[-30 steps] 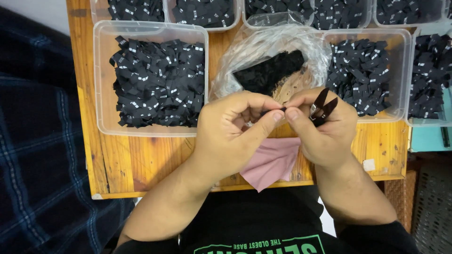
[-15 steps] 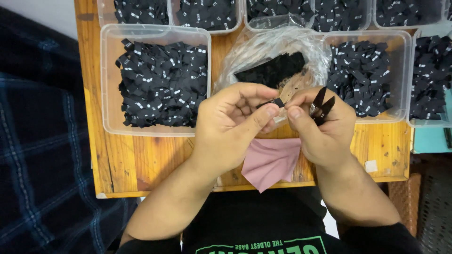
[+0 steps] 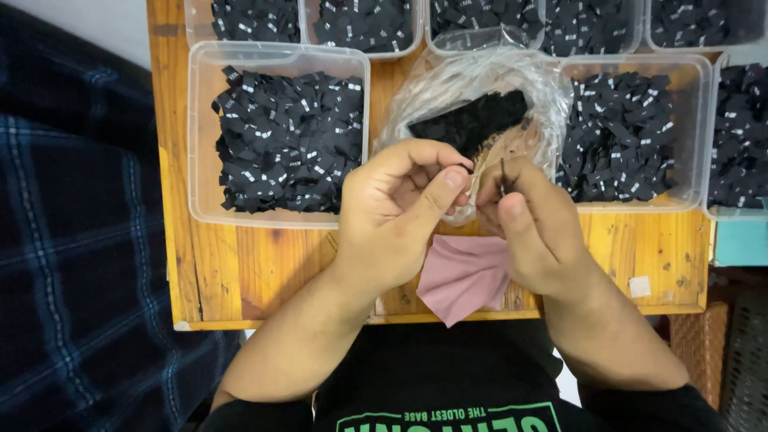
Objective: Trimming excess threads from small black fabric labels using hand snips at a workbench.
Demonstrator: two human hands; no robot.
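Head view: left hand point(image 3: 396, 216) and right hand point(image 3: 532, 220) pinch together over pink cloth point(image 3: 462, 276) (pinched item too small to identify), right gripping thin dark tool point(image 3: 502, 176).

Right hand point(image 3: 534, 228) turned: the black tool point(image 3: 503, 178) that stuck out as an open V toward 2 o'clock now shows only as a thin edge at its fingertips. Left hand point(image 3: 400, 210) thumb stretched toward 3 o'clock, small black piece no longer visible between fingertips.
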